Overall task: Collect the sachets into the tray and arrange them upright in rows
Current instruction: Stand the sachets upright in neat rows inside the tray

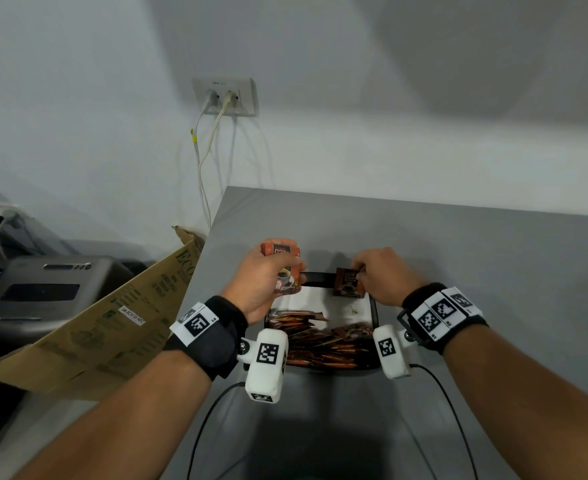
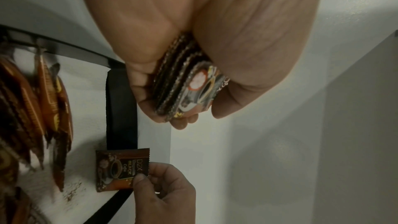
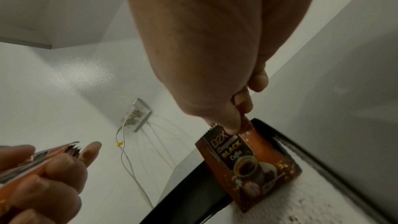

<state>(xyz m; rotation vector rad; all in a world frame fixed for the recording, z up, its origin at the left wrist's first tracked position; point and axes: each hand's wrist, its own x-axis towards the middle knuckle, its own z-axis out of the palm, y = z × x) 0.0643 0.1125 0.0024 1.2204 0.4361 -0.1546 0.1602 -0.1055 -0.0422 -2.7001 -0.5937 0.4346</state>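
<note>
Left hand [image 1: 263, 278] grips sachet stack [image 2: 185, 83], frame centre; right hand [image 1: 382, 275] pinches single sachet [image 3: 247, 164] top corner, upright at tray [image 1: 315, 277] far edge.

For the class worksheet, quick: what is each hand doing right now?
Left hand: grips a stack of sachets.
Right hand: pinches one sachet by its top edge, upright at the tray's far end.

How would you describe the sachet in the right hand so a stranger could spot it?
Find the black rectangular tray on the grey table. At its far edge, the right hand pinches one brown coffee sachet upright by its top. Unlike the heaped sachets nearer the person, it stands alone.
</note>
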